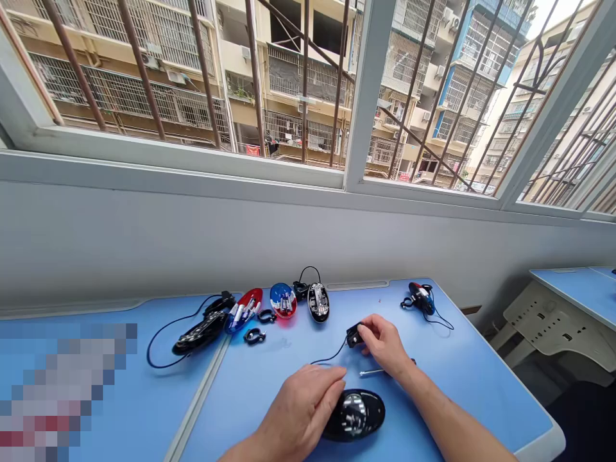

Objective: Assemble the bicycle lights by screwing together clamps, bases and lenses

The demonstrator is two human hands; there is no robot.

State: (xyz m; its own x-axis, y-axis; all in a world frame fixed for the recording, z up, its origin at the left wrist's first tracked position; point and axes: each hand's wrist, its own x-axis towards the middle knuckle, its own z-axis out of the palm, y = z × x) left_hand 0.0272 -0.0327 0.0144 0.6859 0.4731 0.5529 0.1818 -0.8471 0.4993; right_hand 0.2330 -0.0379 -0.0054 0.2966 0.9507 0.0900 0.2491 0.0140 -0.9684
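Note:
A glossy black oval device (355,416) lies on the blue table (264,391). My left hand (302,407) rests against its left side, fingers together and partly over its edge; the fingertips' undersides are hidden. Farther up, my right hand (384,343) pinches a small black part (354,335) between thumb and fingers. A thin black cable (330,358) runs from that part down towards my left hand. Under my right wrist lies a screwdriver (371,372), its metal shaft pointing left and its handle mostly hidden by the arm.
Along the back lie a black device (201,333) with a looped cable, a red-and-blue shell (244,311), a blue-and-red shell (283,300), an open black shell (318,303) and black ring clamps (254,336). Another cabled device (421,298) sits back right. A wall and barred windows stand behind.

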